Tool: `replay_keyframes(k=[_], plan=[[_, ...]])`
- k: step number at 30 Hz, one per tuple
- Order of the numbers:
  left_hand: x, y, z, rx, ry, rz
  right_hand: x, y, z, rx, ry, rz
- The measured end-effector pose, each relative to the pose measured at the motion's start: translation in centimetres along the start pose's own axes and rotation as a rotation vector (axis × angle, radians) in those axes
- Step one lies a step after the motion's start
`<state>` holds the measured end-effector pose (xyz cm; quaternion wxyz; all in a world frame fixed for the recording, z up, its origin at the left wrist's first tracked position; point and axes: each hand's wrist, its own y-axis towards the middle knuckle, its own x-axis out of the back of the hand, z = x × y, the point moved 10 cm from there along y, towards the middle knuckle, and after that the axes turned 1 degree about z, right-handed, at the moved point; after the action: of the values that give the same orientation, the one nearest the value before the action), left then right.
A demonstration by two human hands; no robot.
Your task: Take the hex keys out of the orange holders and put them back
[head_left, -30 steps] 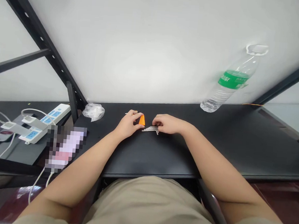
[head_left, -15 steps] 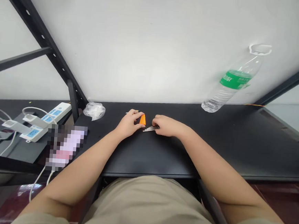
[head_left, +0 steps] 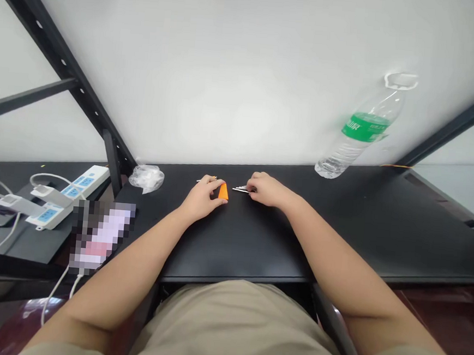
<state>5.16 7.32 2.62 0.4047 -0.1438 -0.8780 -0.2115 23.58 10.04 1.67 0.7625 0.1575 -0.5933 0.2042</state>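
Handling small parts with both bare hands near the middle of a black tabletop [head_left: 231, 253]. By the left hand [head_left: 200, 197], an orange wedge-shaped piece [head_left: 223, 192] is pinched between the thumb, at its near end, and a finger, at its far end. By the right hand [head_left: 268, 189], several thin metal rods [head_left: 241, 189] are pinched in a bundle, their exposed ends directed leftward at the orange piece but apart from it; their other ends are concealed by the fingers. Contact between rods and tabletop cannot be determined.

The step in hand is judged to be the gathering and steadying of the rods beside the orange piece. For any next move, a firm pinch and aligned ends would seem to be called for, lest the bundle be splayed.

Behind the left fingers, a slender pale item [head_left: 200, 180] is partly hidden, and could be knocked by that hand. Well apart from the work are placed a crumpled clear plastic bag [head_left: 146, 178], a green-labelled bottle [head_left: 366, 127] near the wall and, beyond the metal upright [head_left: 79, 91], a white power strip [head_left: 71, 194].
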Motion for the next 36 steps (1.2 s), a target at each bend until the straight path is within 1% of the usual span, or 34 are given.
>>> replay_keyframes(k=[5, 8, 14, 18, 20, 24, 31, 36], plan=[[0.0, 0.1, 0.0, 0.006, -0.003, 0.004, -0.6, 0.0, 0.0, 0.006, 0.005, -0.002], [0.1, 0.1, -0.3, -0.001, 0.006, 0.004, -0.4, -0.2, 0.2, 0.027, 0.039, -0.019], [0.4, 0.1, -0.8, -0.024, 0.05, -0.004, 1.8, -1.0, 1.4, 0.122, 0.203, -0.071], [1.0, 0.2, -0.7, -0.007, 0.038, -0.056, 3.5, -1.7, 2.6, 0.224, 0.4, -0.168], [1.2, 0.1, -0.7, -0.004, 0.022, -0.066, 3.9, -1.9, 3.1, 0.258, 0.438, -0.211], [1.3, 0.1, -0.8, -0.005, 0.005, -0.079, 4.0, -2.0, 3.9, 0.288, 0.43, -0.234], [1.7, 0.2, -0.6, 0.01, 0.015, -0.114, 4.9, -2.3, 3.5, 0.276, 0.394, -0.261], [1.7, 0.1, -0.5, 0.016, 0.019, -0.11, 5.2, -2.7, 4.3, 0.298, 0.346, -0.264]])
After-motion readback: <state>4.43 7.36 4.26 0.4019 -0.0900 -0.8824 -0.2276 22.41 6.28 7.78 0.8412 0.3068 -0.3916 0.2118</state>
